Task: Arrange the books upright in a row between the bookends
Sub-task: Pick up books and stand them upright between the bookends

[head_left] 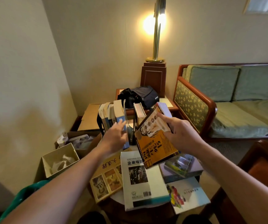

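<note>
Orange book (156,148): right hand (181,135) grips | left hand (115,137) spread | perhaps four flat books (140,188)

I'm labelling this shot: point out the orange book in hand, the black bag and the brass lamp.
orange illustrated book (156,145), head view, front cover.
black fabric bag (147,96), head view, side panel.
tall brass lamp (156,42), head view, stem.
</note>
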`<state>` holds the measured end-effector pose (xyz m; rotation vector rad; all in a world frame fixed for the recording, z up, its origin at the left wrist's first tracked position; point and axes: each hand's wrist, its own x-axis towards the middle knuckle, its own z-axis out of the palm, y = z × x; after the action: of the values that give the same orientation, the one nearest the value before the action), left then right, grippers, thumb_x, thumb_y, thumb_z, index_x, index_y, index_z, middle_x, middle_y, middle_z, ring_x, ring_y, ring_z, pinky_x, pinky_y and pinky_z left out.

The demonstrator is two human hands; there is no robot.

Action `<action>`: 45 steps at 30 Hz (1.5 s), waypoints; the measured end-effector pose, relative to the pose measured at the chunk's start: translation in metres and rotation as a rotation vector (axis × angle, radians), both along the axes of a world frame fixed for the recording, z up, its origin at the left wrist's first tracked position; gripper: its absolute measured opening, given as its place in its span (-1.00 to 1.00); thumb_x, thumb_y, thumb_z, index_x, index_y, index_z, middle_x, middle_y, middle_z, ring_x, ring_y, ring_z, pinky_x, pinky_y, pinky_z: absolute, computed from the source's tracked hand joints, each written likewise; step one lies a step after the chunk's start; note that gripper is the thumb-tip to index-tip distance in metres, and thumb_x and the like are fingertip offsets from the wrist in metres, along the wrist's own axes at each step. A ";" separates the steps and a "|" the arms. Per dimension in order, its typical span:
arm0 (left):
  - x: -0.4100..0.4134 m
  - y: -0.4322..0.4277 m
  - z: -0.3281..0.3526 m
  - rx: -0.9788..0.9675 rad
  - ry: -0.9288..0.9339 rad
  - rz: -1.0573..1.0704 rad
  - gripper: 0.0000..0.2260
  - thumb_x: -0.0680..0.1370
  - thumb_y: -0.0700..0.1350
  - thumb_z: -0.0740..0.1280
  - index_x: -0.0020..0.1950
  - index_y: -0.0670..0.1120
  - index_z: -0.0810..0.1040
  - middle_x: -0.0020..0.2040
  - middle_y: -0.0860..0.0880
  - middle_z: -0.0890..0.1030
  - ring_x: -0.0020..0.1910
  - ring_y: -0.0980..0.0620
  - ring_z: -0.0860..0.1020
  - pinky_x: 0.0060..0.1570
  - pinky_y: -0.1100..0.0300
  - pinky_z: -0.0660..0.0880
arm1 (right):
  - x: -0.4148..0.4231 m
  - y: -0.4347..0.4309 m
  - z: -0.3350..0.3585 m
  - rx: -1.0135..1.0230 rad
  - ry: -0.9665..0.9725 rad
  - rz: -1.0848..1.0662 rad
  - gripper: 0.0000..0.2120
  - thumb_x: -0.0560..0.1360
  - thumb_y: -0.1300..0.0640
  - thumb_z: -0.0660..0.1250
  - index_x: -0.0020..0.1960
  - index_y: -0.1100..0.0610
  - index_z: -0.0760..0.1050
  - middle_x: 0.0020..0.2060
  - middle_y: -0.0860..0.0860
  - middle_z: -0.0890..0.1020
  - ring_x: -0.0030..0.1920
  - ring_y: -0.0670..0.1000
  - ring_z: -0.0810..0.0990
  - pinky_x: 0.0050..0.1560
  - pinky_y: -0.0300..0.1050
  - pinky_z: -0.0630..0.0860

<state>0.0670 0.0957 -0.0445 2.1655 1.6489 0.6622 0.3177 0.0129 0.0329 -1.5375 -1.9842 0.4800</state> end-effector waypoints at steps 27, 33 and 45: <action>0.014 -0.046 -0.007 -0.634 -1.189 -0.036 -0.52 0.56 -0.14 0.39 0.42 0.23 0.45 0.27 -0.16 0.60 0.12 -0.19 0.66 -0.03 -0.01 0.66 | 0.044 -0.016 -0.014 -0.359 0.952 -0.159 -0.39 0.59 0.34 0.27 0.45 -0.25 0.40 0.19 0.14 0.59 -0.08 0.19 0.74 -0.32 -0.06 0.68; 0.007 -0.055 0.015 -0.672 -1.279 -0.097 -0.60 0.58 -0.26 0.33 0.36 0.09 0.55 0.20 -0.21 0.65 0.13 -0.24 0.65 0.08 -0.10 0.62 | 0.041 -0.026 -0.043 -0.438 0.969 -0.180 -0.40 0.56 0.19 0.37 0.44 -0.33 0.35 0.23 0.18 0.54 -0.09 0.20 0.74 -0.31 -0.03 0.68; 0.017 -0.073 0.033 -0.401 -0.809 -0.057 -0.61 0.67 -0.19 0.22 0.49 0.06 0.41 0.02 -0.19 0.71 -0.07 -0.08 0.72 -0.18 0.09 0.65 | -0.001 -0.013 -0.120 -0.402 0.377 -0.240 -0.26 0.47 -0.41 0.22 0.56 -0.36 0.01 0.57 0.09 0.15 0.46 0.24 0.30 0.32 0.21 0.45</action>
<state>0.0842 0.0226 -0.0111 1.3765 1.1437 0.9298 0.3169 -0.0003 -0.0868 -1.7384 -1.4513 1.0292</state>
